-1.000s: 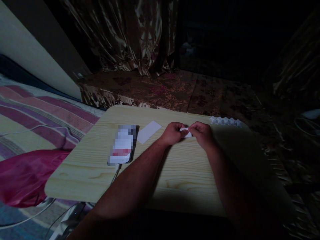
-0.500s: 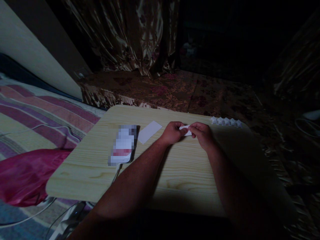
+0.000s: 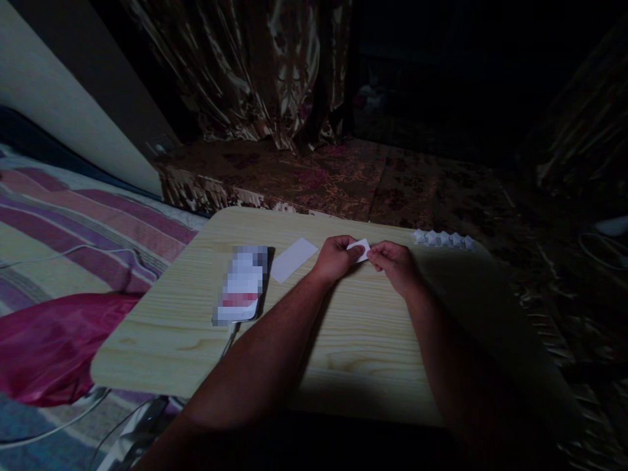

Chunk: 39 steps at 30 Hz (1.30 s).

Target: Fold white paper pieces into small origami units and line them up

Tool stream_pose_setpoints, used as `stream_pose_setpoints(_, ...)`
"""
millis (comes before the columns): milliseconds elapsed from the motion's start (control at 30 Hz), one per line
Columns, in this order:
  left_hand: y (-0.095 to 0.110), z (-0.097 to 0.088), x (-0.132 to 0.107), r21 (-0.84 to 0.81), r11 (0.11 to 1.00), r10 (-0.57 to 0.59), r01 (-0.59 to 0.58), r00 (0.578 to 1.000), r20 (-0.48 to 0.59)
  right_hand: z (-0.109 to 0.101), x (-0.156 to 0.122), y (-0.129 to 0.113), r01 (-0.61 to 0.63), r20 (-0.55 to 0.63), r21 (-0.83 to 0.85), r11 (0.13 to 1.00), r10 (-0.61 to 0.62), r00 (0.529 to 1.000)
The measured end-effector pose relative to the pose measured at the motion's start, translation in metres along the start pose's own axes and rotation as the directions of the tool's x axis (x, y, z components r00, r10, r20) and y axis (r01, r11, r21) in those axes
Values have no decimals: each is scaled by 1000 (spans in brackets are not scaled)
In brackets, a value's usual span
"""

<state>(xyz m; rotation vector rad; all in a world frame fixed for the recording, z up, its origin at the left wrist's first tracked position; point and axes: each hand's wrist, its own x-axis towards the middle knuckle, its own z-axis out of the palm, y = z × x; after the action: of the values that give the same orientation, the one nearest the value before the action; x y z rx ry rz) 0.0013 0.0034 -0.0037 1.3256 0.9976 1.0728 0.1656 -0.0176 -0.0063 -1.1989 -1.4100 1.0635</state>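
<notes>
Over the far middle of a light wooden table (image 3: 206,340), my left hand (image 3: 335,257) and my right hand (image 3: 395,261) pinch a small folded white paper piece (image 3: 360,248) between their fingertips. Both hands are closed on it, the left at its left edge, the right at its lower right corner. A flat white paper strip (image 3: 293,259) lies on the table just left of my left hand. A row of several small folded white paper shapes (image 3: 444,238) lies at the table's far right edge.
A phone (image 3: 241,285) with a lit screen lies on the table's left part, a cable running off the near edge. A striped bedspread (image 3: 73,229) and a red cloth (image 3: 53,347) are to the left. Dark patterned fabric (image 3: 318,176) lies beyond the table.
The paper piece has been raised slightly and turned up between my fingertips. My hands have shifted a little toward the far edge.
</notes>
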Motion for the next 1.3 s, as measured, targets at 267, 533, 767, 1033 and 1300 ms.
stream_pose_setpoints(267,4,2,-1,-14,999,-36,35,999,-27,0,0,0,-1,-50,39,999,3,999)
stream_pose_setpoints(533,2,-1,0,2,1000,4,-5,997,78,-1,2,2,-7,-59,113,994,14,998)
stream_pose_setpoints(767,4,-2,1,-64,998,4,-1,999,38,2,2,0,-32,-54,70,997,35,998)
stream_pose_setpoints(1033,4,2,3,-197,978,39,-71,986,-161,6,-2,-9,51,34,165,985,-57,998)
stream_pose_setpoints(1300,1,3,3,-236,964,77,-119,981,-177,7,0,-2,80,-98,139,987,-67,993)
